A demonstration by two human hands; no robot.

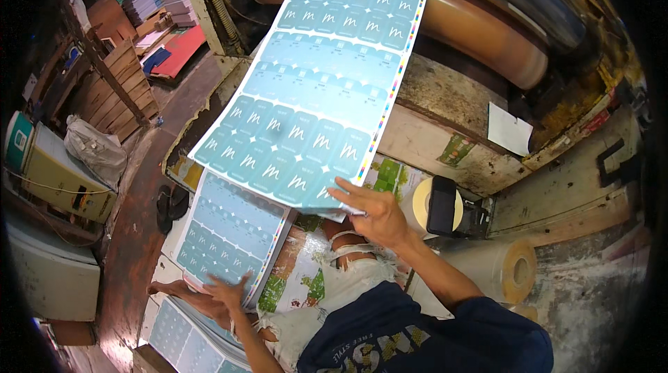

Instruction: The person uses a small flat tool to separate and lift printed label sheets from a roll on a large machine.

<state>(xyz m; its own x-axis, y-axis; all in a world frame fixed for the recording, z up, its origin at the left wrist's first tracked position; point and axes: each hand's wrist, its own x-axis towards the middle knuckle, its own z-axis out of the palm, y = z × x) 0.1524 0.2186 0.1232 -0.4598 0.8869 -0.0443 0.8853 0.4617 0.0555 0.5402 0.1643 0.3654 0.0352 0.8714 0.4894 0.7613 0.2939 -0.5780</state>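
A long blue-green printed sheet (278, 122) with repeated label panels and a colour-bar strip hangs from the machine's rollers down toward me. My right hand (376, 211) grips its lower right corner, with fingers over the print; the thumb is hidden beneath. Below lies a stack of printed sheets (226, 223) in the same blue-green pattern, partly covered by the hanging sheet. My left hand (226, 293) rests with spread fingers at the near edge of this stack and holds nothing I can see. Close to my left forearm is another stack of blue printed sheets (170, 335).
Brown and dark rollers (480, 39) cross the top. At the right, a black phone (441, 206) leans on a film roll (419, 204), with a larger film roll (518, 272) nearer. Black sandals (171, 207) lie on the floor at left, near a beige cabinet (62, 178).
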